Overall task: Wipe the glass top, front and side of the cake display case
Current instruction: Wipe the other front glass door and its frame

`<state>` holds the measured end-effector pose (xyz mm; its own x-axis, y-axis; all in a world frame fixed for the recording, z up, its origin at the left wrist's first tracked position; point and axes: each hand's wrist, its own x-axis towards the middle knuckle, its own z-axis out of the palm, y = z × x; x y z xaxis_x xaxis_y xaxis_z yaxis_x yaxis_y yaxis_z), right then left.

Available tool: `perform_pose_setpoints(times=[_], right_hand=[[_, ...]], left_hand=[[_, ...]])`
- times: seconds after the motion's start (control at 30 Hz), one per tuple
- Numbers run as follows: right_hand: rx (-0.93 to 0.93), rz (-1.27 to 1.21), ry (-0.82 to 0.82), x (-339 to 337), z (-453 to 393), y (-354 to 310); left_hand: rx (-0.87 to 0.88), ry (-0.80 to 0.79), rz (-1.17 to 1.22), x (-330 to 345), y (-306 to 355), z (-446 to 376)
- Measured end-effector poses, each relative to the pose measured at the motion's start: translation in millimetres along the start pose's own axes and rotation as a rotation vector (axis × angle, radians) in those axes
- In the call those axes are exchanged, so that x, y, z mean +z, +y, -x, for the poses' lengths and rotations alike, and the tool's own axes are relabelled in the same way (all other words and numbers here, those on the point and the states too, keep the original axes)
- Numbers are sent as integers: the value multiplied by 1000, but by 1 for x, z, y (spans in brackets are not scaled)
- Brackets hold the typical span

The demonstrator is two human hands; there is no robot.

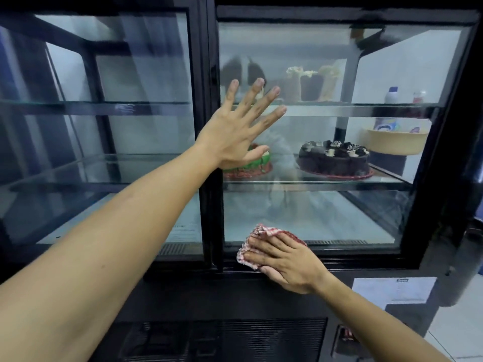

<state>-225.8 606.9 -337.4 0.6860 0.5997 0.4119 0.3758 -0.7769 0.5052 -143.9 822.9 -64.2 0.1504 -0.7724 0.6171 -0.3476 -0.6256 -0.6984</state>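
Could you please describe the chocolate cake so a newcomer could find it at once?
Look through the right-hand glass door of the display case, at the middle shelf. The chocolate cake sits there on the right, dark brown with cookie pieces on top, unlike the green cake left of it.

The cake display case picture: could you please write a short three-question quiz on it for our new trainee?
1. True or false: the left hand lies flat, fingers spread, on the glass front.
2. Which hand presses the red-and-white cloth? A) left B) right C) both
3. Fill in: the chocolate cake stands on the ____ glass shelf, to the right of the green-edged cake.

Key
1. True.
2. B: the right hand holds it against the lower edge of the right-hand pane.
3. Middle.
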Motion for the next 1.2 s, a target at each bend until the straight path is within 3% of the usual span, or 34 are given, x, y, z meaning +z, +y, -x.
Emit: perform_pose_setpoints(times=[0.13, 0.23, 0.37, 0.63, 0.83, 1.0, 1.2], right_hand=[[-23, -54, -26, 3, -35, -29], [-95, -51, -25, -7, -30, -7], [-58, -25, -9, -20, -11, 25], [-96, -28, 51, -5, -39, -8], [-307, 64, -91, -3, -22, 28], [-342, 70, -36, 8, -51, -3], [-423, 106, -68, -8, -34, 35]], left_hand=[[-12, 15, 4, 4, 0, 3], [-1, 23, 12, 3, -3, 3], [-26, 32, 14, 5, 2, 3], [-38, 27, 1, 6, 3, 3], [-46, 20, -25, 6, 7, 2], [-50, 5, -39, 4, 7, 2], [-59, 11, -45, 7, 9, 2]])
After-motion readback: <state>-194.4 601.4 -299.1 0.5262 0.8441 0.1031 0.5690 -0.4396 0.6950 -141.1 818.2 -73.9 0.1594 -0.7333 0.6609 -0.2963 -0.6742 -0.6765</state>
